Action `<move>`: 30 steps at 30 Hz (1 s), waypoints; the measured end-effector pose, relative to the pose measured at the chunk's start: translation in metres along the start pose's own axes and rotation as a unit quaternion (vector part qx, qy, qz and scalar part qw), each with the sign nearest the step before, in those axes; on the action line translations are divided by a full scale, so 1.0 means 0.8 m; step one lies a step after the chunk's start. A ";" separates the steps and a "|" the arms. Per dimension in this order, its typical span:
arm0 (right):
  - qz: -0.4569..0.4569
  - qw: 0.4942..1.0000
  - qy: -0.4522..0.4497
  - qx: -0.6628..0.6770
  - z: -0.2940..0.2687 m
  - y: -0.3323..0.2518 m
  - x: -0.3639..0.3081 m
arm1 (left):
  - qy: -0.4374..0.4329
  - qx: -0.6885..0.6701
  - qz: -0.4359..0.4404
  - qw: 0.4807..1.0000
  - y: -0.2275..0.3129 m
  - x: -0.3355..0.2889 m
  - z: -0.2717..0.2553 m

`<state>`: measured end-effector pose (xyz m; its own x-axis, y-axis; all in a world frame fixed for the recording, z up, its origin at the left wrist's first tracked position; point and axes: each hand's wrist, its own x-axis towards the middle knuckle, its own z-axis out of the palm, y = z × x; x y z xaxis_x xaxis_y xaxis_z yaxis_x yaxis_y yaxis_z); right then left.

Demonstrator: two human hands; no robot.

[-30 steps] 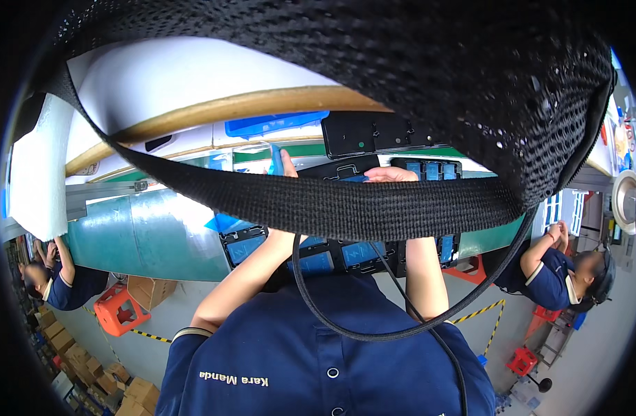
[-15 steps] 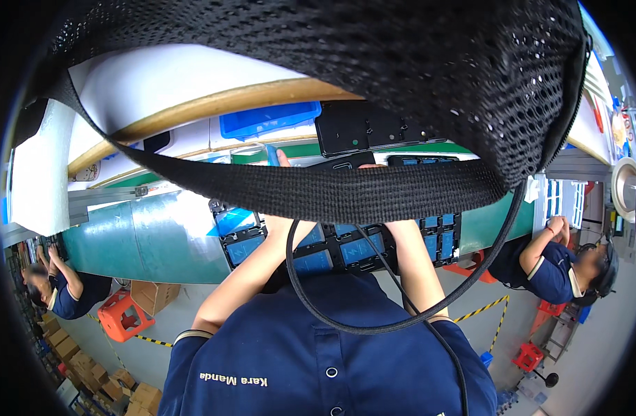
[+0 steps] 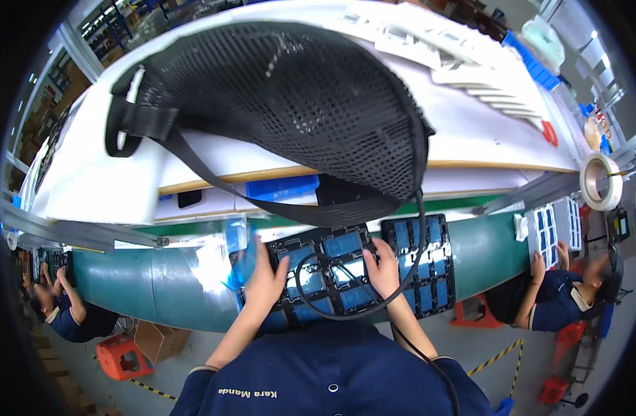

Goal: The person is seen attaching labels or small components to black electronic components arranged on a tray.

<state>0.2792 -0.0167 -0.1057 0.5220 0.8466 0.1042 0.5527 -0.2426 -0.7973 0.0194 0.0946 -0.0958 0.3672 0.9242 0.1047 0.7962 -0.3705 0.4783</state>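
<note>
A black tray point(image 3: 342, 277) with several blue-filmed rectangular panels lies on the green work surface before me. My left hand point(image 3: 265, 281) is over its left side, thumb apart from the fingers. A strip of blue film point(image 3: 246, 262) trails beside those fingers and seems held between them; motion blurs it. At the tray's right edge is my right hand point(image 3: 384, 270), thumb over the top and fingers along the side, gripping the edge. A black cable point(image 3: 339, 317) loops in front of the tray and partly hides it.
Another black tray point(image 3: 422, 295) of blue panels lies right of the first. A black mesh bag point(image 3: 290, 104) with a strap hangs across the upper view, before a white shelf point(image 3: 484, 142). A blue bin point(image 3: 283, 187) sits beneath. Co-workers sit at both sides; one holds a white panel point(image 3: 545, 232).
The view has shifted, uncovering more of the shelf and trays. My left hand has come back from the far edge, with blue film beside its fingers. My right hand is now at the tray's edge.
</note>
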 end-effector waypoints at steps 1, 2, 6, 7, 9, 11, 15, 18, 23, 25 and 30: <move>-0.024 0.999 0.022 0.005 0.001 0.004 -0.004 | -0.042 -0.035 -0.081 0.995 0.011 -0.003 -0.025; -0.037 0.999 0.028 0.024 0.000 0.000 -0.006 | -0.083 -0.070 -0.164 0.980 0.019 -0.009 -0.052; -0.089 0.996 -0.017 -0.026 -0.003 -0.003 -0.010 | 0.051 -0.058 -0.084 0.993 -0.026 -0.048 -0.036; -0.011 0.997 -0.027 0.074 -0.003 0.010 -0.006 | 0.065 -0.106 -0.084 0.989 -0.031 -0.054 -0.031; 0.098 0.953 -0.032 0.286 0.009 0.038 0.000 | 0.065 -0.171 -0.098 0.978 -0.043 -0.063 -0.022; 0.182 0.960 -0.121 0.173 -0.020 -0.017 0.012 | 0.057 -0.224 -0.090 0.969 -0.050 -0.074 -0.023; 0.176 0.969 -0.093 0.143 -0.020 -0.017 0.009 | 0.035 -0.254 -0.082 0.963 -0.055 -0.086 -0.016; 0.183 0.945 -0.094 0.255 -0.027 -0.023 0.012 | 0.034 -0.275 -0.086 0.957 -0.059 -0.082 -0.014; 0.107 0.940 -0.071 0.315 -0.033 -0.009 0.002 | 0.033 -0.315 -0.096 0.944 -0.060 -0.082 -0.021; 0.106 0.928 -0.101 0.343 -0.038 -0.011 -0.004 | 0.042 -0.317 -0.072 0.945 -0.062 -0.089 -0.021; 0.253 0.871 -0.105 0.409 -0.077 0.007 -0.034 | 0.003 -0.230 -0.028 0.973 -0.049 -0.087 -0.023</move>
<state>0.3084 -0.0703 -0.0761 0.3872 0.8178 -0.4257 -0.4049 -0.2640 -0.8754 -0.0458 0.0467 -0.1057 0.3253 0.9428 0.0727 0.5140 -0.2408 0.8233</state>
